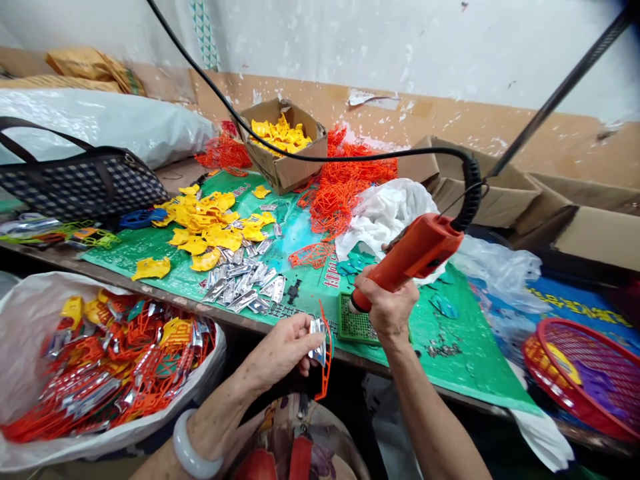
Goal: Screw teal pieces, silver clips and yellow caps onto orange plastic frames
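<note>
My left hand (285, 347) pinches a shiny silver part (317, 341) joined to a thin orange plastic frame (327, 367), at the table's front edge. My right hand (393, 303) is wrapped around a red electric screwdriver (413, 257), tilted with its nose down to the left. The nose is over a small green perforated tray (349, 327); whether the bit touches anything in it I cannot tell. Left of the tray lie silver parts (245, 283) in a loose pile, with yellow plastic pieces (210, 223) behind them.
A black cable (320, 159) arches across to the screwdriver. At the back stand a cardboard box (287, 175) of yellow pieces and a heap of orange frames (350, 180). A white sack (30, 293) holds mixed parts at lower left; a red basket (590, 327) sits at right.
</note>
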The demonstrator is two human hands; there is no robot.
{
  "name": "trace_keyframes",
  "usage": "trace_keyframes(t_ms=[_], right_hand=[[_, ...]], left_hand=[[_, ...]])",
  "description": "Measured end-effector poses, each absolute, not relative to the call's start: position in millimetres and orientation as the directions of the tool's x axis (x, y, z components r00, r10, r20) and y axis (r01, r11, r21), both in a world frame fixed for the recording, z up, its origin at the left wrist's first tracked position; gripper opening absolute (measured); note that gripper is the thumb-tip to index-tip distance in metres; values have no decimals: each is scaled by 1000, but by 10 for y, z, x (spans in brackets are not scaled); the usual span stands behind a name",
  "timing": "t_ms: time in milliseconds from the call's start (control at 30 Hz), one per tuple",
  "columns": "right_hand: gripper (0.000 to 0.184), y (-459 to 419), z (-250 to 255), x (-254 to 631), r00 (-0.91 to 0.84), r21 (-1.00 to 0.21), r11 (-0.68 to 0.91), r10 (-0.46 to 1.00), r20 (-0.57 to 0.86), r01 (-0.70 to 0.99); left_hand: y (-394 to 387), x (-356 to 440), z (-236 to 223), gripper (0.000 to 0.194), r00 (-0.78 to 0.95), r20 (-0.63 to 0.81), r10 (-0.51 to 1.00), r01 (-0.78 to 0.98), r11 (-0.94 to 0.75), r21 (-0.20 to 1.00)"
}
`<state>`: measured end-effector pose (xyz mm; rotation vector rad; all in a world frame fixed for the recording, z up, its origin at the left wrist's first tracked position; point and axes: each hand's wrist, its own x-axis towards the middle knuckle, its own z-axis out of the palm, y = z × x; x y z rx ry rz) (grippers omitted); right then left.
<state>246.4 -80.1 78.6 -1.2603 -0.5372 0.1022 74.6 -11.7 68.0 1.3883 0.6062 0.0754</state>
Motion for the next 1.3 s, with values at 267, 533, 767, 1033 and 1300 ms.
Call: trace_keyframes(t_ms=[267, 533, 767, 1033, 1300], right_hand=[[14, -937, 1090, 2465, 865, -884, 446, 380, 328, 139], [12, -1171, 1469, 2099, 757, -867, 497, 572, 316, -14], [8, -1176, 1339, 1976, 699, -909, 417, 644, 312, 21], [9, -1170, 1309, 1951, 707, -919, 395, 645, 290, 17], [11, -1156, 1309, 1943, 714, -925, 378, 641, 281, 24]], left_hand=[[-103, 883, 702, 27, 817, -362, 449, 359, 96, 928], [-184, 923, 730, 27, 823, -355, 443, 355, 84, 931], [-206, 933, 733, 25, 828, -311, 466, 338, 27, 941], [-182, 943, 687, 24, 842, -298, 449, 335, -3, 942], [-194, 950, 671, 21, 844, -293, 449, 322, 12, 947]])
